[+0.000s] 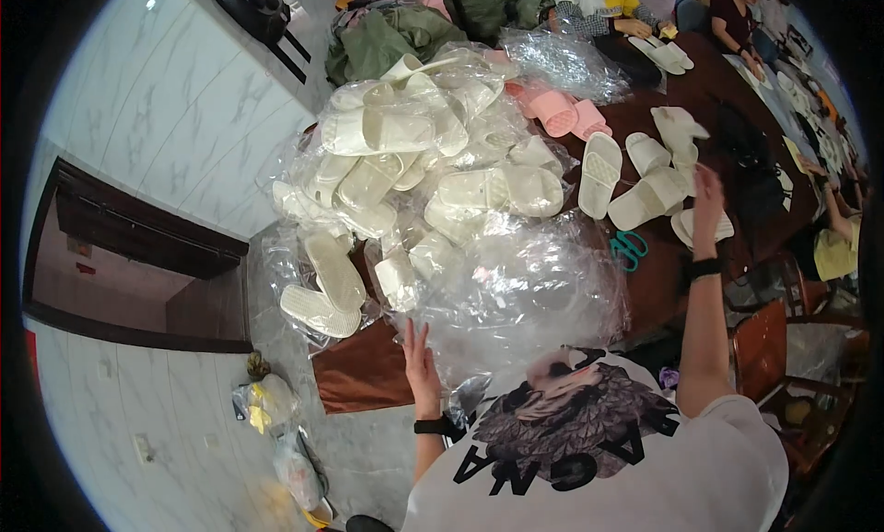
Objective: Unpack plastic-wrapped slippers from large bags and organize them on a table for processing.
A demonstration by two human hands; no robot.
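My left hand (420, 359) is flat with its fingers apart, at the near edge of a heap of clear plastic bags (520, 288); it holds nothing. My right hand (707, 198) is stretched out to the right, fingers up, among loose white slippers (649, 196) on the brown table (364, 371). Its fingertips are close to one white slipper (679, 127); whether they grip it is unclear. Both wrists wear a dark band. A big pile of bagged white slippers (414, 163) fills the table's left half.
Teal scissors (628, 249) lie beside the bag heap. Pink slippers (564, 114) sit farther back. Other people (608, 7) work at the table's far end and right side. A wooden chair (762, 348) stands at my right. Small bags (262, 405) lie on the tiled floor.
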